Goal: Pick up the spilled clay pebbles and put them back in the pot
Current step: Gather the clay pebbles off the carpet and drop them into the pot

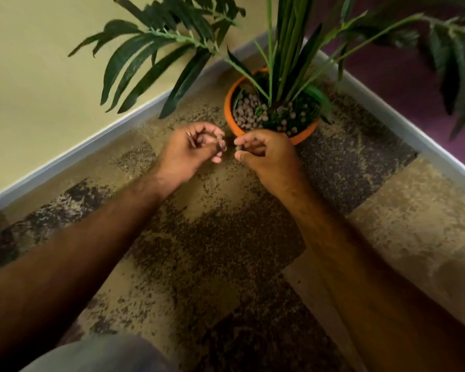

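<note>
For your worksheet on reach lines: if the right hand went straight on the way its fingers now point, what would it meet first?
The right hand points left, toward the left hand. Its fingertips would probably meet the left hand's curled fingers first, across a small gap; depth is unclear. The orange pot sits just beyond, off that line.

An orange pot (230, 108) stands upright in the carpet's far corner, filled with brownish-grey clay pebbles (246, 112) (rounded, heaped around green stems); any spilled ones are indistinct on the speckled pile.
</note>
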Demonstrator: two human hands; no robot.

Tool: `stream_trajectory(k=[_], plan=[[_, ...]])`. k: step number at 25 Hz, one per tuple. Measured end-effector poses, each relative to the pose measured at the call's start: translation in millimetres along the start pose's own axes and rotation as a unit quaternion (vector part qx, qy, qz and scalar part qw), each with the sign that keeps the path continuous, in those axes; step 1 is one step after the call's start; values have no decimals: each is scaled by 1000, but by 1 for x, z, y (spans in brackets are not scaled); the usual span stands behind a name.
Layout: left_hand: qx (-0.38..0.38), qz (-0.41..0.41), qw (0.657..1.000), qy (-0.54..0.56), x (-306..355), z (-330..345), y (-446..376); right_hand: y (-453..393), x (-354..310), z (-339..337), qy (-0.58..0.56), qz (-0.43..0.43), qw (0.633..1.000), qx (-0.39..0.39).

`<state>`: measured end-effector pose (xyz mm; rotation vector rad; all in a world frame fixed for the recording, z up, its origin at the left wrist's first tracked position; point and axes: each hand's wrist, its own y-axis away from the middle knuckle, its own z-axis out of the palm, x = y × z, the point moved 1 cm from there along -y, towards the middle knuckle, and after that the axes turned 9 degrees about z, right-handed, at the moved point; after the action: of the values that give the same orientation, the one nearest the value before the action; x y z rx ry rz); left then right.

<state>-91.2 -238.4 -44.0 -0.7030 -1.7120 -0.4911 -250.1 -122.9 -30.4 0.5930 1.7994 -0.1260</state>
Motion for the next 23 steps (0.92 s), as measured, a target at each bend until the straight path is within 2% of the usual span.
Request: stream_trajectory(k=[4, 8, 12, 14, 16, 19, 23], plan=[[31, 14, 999, -39, 23, 10, -39, -14, -11, -3, -116, 48, 991, 37], [67, -23, 996, -48, 35, 18, -64, -33, -13, -1, -184, 105, 971, 110], [58, -68, 995, -37, 42, 19, -73, -39, -24, 3, -298, 154, 936, 106], [51, -80, 995, -7, 42, 19, -73, -35, -27, 5, -339, 156, 923, 95], [47, -81, 996, 6, 41, 18, -71, -30, -28, 6, -343, 142, 925, 84], [45, -73, 996, -26, 40, 18, -68, -26, -27, 5, -333, 125, 931, 88], [52, -21, 997, -47, 38, 7, -51, -15, -18, 0, -323, 68, 939, 93]])
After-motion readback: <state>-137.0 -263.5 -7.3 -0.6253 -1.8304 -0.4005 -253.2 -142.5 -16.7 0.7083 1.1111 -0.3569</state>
